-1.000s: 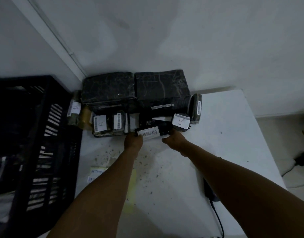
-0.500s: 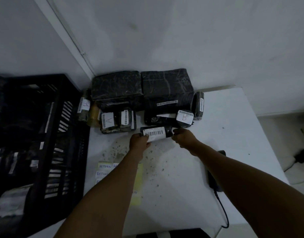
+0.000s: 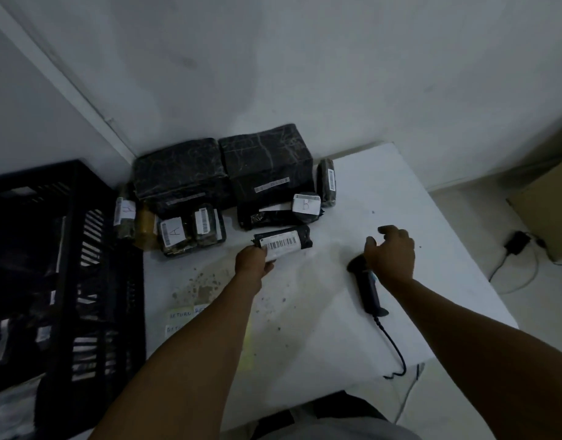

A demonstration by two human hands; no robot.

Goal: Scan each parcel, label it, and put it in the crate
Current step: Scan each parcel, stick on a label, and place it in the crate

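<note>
Parcel [image 3: 284,244] — a small dark roll with a white barcode sticker facing up — now lies pulled out of the stack, on the white table [image 3: 400,198] just ahead of the left hand [image 3: 253,260]. A second ago both hands were at it, one on each end, hard against the pile; since then it has come toward the person, and only the left hand grips it, fingers curled round its near-left end.

The right hand [image 3: 390,250] has let go and swung off to the right. It hovers with fingers spread and loosely bent, holding nothing, directly over the head of the black scanner [image 3: 367,285], which lies on the table with its handle pointing back toward the person and its cable trailing off the near edge. Whether the fingers already touch the scanner cannot be told; the hand hides the head.

My reading: the fetching of this parcel is done and the scan is about to start — barcode up, scanner within reach. The labelling should follow; handwritten yellowish labels [image 3: 184,319] lie on the table beside the left forearm, partly hidden by it. The black crate [image 3: 92,236] stands to the left of the left hand, well apart from the parcel. Beyond both hands the other parcels [image 3: 222,173] wait against the wall.
</note>
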